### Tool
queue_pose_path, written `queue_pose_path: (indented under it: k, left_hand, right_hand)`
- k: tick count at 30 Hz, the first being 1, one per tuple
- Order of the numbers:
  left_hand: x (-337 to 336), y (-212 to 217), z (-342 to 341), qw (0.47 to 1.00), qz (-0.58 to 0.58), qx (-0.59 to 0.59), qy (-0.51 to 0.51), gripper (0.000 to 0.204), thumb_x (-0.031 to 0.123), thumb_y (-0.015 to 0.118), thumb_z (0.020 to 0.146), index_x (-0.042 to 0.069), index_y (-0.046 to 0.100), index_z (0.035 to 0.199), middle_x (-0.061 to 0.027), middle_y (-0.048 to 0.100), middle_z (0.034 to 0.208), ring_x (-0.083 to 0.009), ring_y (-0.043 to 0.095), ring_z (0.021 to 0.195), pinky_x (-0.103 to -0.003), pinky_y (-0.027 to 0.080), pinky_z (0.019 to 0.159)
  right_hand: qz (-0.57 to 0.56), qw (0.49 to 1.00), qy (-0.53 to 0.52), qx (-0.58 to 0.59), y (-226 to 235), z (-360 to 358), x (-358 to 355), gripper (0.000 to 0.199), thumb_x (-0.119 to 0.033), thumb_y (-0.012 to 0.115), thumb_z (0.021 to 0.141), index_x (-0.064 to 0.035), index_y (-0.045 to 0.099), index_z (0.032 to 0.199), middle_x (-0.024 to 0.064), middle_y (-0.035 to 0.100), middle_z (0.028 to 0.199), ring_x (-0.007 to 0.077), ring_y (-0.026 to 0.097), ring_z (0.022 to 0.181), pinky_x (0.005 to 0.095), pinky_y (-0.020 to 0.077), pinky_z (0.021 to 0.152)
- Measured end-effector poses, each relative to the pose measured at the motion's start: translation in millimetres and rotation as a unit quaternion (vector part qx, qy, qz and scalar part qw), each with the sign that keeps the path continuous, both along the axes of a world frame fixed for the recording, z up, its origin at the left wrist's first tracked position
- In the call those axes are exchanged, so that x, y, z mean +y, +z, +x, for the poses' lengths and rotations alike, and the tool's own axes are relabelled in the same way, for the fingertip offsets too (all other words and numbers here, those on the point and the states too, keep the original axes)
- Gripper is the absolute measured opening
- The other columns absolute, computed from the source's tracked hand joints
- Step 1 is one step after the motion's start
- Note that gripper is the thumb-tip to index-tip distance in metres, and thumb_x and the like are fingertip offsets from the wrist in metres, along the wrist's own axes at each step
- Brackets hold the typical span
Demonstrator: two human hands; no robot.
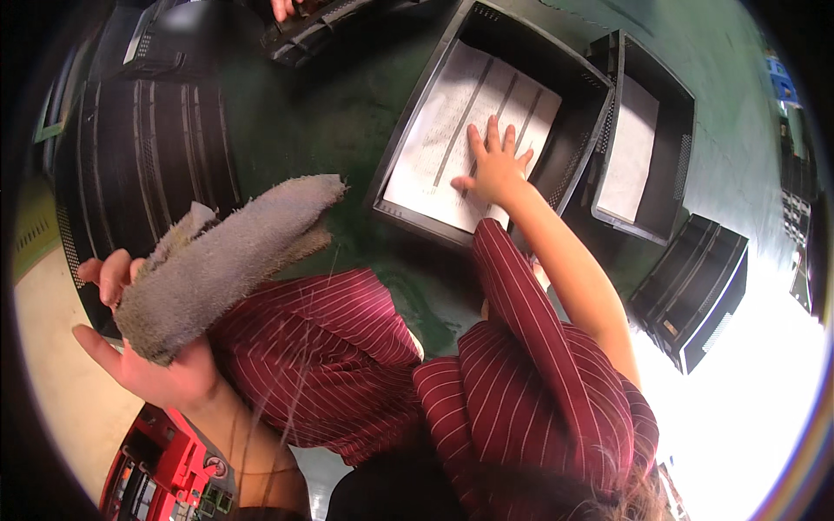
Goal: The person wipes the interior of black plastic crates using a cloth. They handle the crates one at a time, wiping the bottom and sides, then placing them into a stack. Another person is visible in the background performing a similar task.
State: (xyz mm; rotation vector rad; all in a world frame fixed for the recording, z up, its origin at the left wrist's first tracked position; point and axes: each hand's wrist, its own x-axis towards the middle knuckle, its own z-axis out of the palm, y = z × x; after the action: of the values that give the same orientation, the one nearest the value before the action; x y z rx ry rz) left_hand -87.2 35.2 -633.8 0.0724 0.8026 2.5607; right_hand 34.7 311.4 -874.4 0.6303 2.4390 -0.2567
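Observation:
In my left hand (169,373), raised at the left, is a thick grey folded cloth (230,256) with a fuzzy, towel-like surface and frayed edges. The thumb and fingers curl around its near end, while the far end sticks out toward the middle. My right hand (501,169) rests with its fingers spread on a white sheet (434,156) marked with dark stripes and fine print. That sheet lies on the bottom of a black plastic crate (556,65) with perforated corners. Nothing shows in the right hand.
A second black crate (682,104) with a white sheet inside stands at the right, near an overturned black crate (691,291). More black crates (148,139) are at the left. At the top, another person's fingers (282,9) touch a dark crate (313,30). Red equipment (178,456) sits lower left.

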Motion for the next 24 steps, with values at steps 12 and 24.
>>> queue_pose_path:
  k: [12,24]
  left_hand:
    - [10,10,8,0.999,0.036,0.007,-0.009,0.024,0.021,0.047,0.081,0.008,0.035,0.098,-0.0034,0.035,0.082,-0.0175,0.038,0.083,-0.036,0.029,0.091]
    - [-3,12,11,0.999,0.049,-0.001,0.006,0.022,0.016,0.047,0.078,0.009,0.036,0.095,-0.0029,0.037,0.081,-0.0172,0.039,0.084,-0.037,0.025,0.096]
  right_hand:
    - [0.157,0.875,-0.114,0.443,41,46,23,0.048,-0.016,0.067,0.062,-0.0052,0.048,0.105,0.0149,0.048,0.103,0.0306,0.043,0.099,0.0406,0.0345,0.086]
    - [-0.086,0.81,-0.476,0.332,2,88,39,0.03,-0.016,0.061,0.07,0.0065,0.057,0.09,0.0172,0.062,0.083,0.028,0.059,0.078,0.0343,0.0439,0.073]
